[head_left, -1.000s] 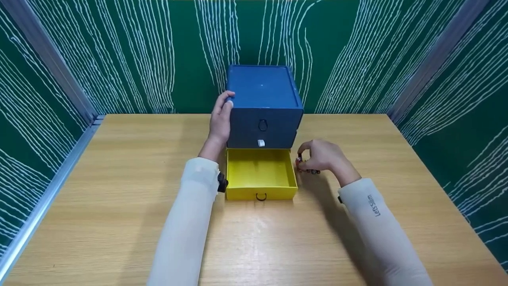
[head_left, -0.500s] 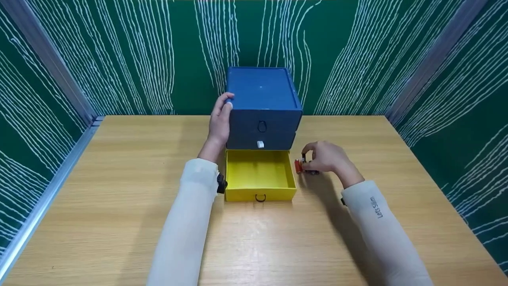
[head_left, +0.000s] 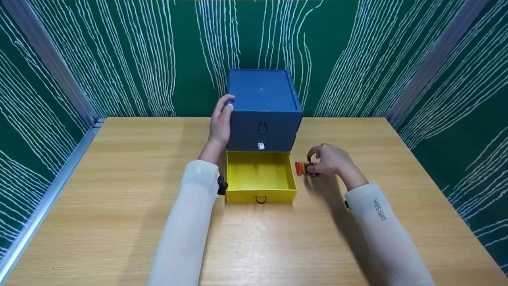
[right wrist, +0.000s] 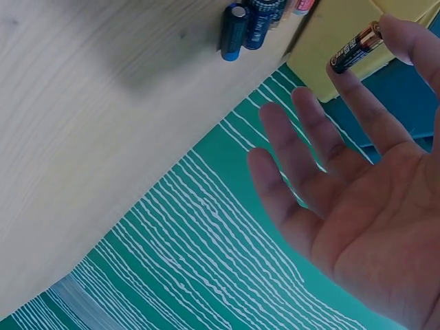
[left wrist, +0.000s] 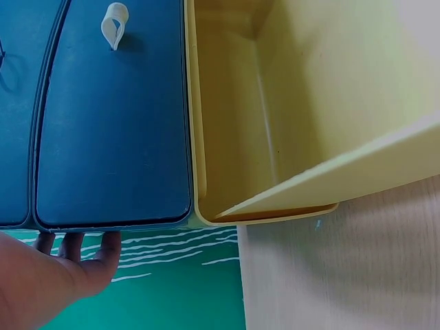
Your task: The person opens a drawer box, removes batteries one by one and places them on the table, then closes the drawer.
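Note:
My right hand (head_left: pixel 335 161) is to the right of the yellow drawer (head_left: pixel 260 196), over a short row of batteries. In the right wrist view, its thumb and index finger pinch a black and copper battery (right wrist: pixel 356 48) by the ends, the other fingers spread loosely. A red battery (head_left: pixel 298 168) lies at the row's left end; my fingers partly cover the others. Blue batteries (right wrist: pixel 235 33) show in the right wrist view. My left hand (head_left: pixel 220 126) rests against the left side of the blue drawer box (head_left: pixel 262 90), fingers fairly straight.
The yellow drawer is pulled out below the blue box, nothing visible inside it. Two closed blue drawer fronts, one with a white tab (head_left: pixel 260 146), stand above it. Green walls (head_left: pixel 341 24) with white lines enclose the wooden table (head_left: pixel 119 198).
My right hand has shifted a little to the right, away from the yellow drawer, uncovering the red battery and its neighbour. The left hand has stayed on the box.

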Demonstrator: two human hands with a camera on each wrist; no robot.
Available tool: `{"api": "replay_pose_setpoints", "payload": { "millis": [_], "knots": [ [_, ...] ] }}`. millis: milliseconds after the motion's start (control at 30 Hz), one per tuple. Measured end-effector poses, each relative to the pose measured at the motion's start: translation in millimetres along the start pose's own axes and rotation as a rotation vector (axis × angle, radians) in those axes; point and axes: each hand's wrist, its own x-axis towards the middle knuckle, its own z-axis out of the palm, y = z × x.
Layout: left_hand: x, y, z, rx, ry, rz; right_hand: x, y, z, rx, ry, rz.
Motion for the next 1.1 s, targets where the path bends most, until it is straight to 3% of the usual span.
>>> {"api": "replay_pose_setpoints", "payload": {
  "millis": [467, 1100],
  "knots": [
    [0.7, -1.6, -1.5, -0.01, -0.028, 0.044, -1, 2, 1.3, 0.002, 0.02, 0.011],
    [1.3, -2.3, -1.4, -0.009, -0.024, 0.025, 1, 11, 4.5, 0.037, -0.021, 0.06]
  ]
}}
